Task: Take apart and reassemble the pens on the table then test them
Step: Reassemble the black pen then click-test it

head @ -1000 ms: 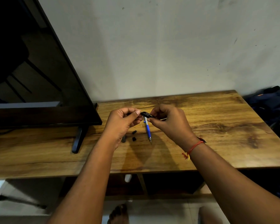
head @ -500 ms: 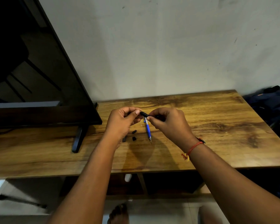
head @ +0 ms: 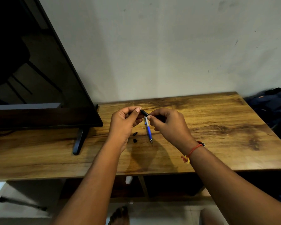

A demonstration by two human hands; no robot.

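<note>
1. Grip state: the right hand (head: 170, 125) is closed around a black pen barrel (head: 144, 113), with the thumb and forefinger pinching it and most of its length hidden inside the fist.
2. The exposed end of the black pen barrel points up and to the left, where it meets the thumb tip of the left hand (head: 125, 122).
3. The left hand is curled, thumb pressed toward the forefinger at the barrel end; whether it pinches a separate small part there cannot be told.
4. Both hands are held above the table (head: 217, 130), close together, near its back-centre area.
5. A blue pen (head: 148, 131) lies on the table just below the hands, tip toward the person, upper end hidden behind the fingers.
6. Two small black pen parts (head: 135, 137) lie on the table just left of the blue pen, beside the left wrist and apart from each other.
7. A red thread bracelet (head: 193, 150) circles the right wrist.
8. A television (head: 39, 78) stands on the left portion of the table, its stand foot (head: 79, 140) resting on the wood, well apart from the pen parts.
</note>
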